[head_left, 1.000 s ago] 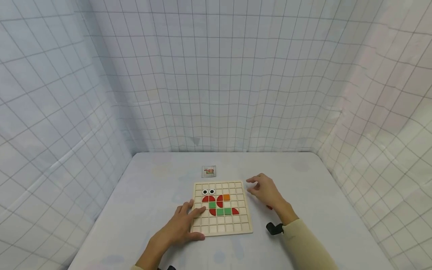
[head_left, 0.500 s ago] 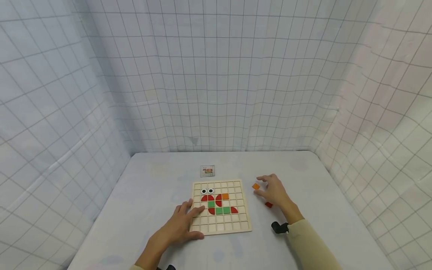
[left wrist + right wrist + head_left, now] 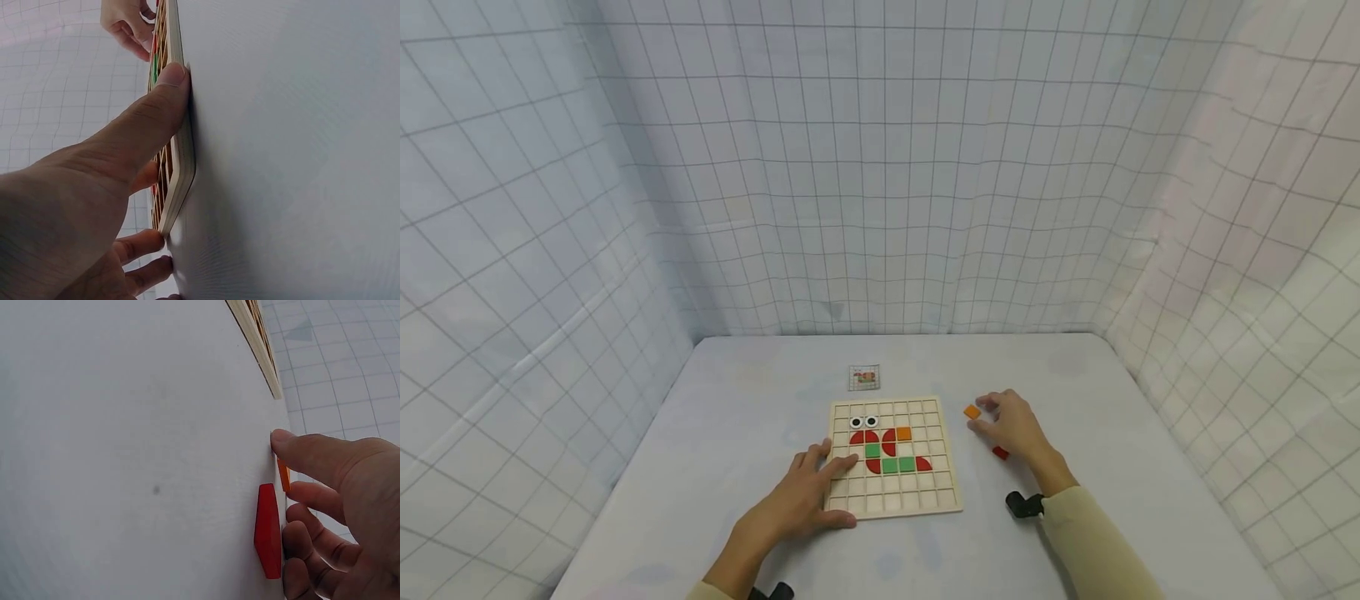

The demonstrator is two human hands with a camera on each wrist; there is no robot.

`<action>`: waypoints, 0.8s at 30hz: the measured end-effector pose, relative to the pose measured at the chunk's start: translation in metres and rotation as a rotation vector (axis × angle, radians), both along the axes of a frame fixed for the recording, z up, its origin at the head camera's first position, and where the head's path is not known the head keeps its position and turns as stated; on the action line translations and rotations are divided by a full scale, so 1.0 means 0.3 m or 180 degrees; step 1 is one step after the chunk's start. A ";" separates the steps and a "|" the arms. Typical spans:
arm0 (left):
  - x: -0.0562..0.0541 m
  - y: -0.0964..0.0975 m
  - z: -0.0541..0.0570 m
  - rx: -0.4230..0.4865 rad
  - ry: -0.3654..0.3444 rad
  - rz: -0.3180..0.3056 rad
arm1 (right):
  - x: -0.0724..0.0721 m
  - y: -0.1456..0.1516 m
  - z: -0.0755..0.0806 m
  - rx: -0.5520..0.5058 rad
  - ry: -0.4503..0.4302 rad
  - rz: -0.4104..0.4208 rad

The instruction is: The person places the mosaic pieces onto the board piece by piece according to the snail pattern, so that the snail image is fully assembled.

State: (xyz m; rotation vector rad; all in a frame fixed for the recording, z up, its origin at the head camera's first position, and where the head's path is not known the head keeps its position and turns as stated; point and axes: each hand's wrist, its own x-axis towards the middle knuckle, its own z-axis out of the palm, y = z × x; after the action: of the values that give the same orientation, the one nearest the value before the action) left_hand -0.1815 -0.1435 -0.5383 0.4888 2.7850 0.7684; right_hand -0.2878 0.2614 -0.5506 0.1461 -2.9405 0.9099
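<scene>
My left hand [image 3: 808, 496] rests at the near left corner of a wooden grid board [image 3: 895, 500]. In the left wrist view its thumb [image 3: 172, 76] presses the near edge; the other fingers spread along the left side, the index finger reaching over the cells. To the right of the board, my right hand [image 3: 1018, 429] is low over the table with thumb and index finger apart, around a square orange tile [image 3: 972, 412]. A red tile [image 3: 1001, 452] lies under that hand's near side, by the curled fingers in the right wrist view. Green, red and orange tiles and two eye pieces [image 3: 863, 422] sit in the board.
A small picture card [image 3: 864, 377] with a coloured figure on a grid lies behind the board. The table [image 3: 760, 408] is white. White grid-patterned curtains [image 3: 880, 208] stand at the back and both sides.
My right hand has moved right, away from the board's edge, bringing the loose orange tile into sight; its thumb and index finger have drawn closer together. My left hand stays on the board.
</scene>
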 end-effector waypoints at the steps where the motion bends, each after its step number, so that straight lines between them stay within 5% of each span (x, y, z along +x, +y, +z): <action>1: 0.000 0.000 0.001 0.0000 -0.0016 0.0002 | 0.000 -0.001 -0.002 -0.0001 0.0012 -0.0007; 12: -0.017 -0.001 0.008 -0.0041 -0.0004 -0.0013 | -0.019 -0.016 0.009 0.0026 0.0192 -0.0002; 24: -0.008 -0.002 -0.001 0.0019 -0.0049 -0.0009 | -0.015 -0.022 0.008 -0.0009 0.0086 0.0035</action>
State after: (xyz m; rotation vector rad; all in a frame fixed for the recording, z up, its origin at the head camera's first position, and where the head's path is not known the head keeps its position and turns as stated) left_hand -0.1840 -0.1440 -0.5387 0.4858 2.7681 0.7770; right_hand -0.2922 0.2547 -0.5481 0.1730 -2.9164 0.9064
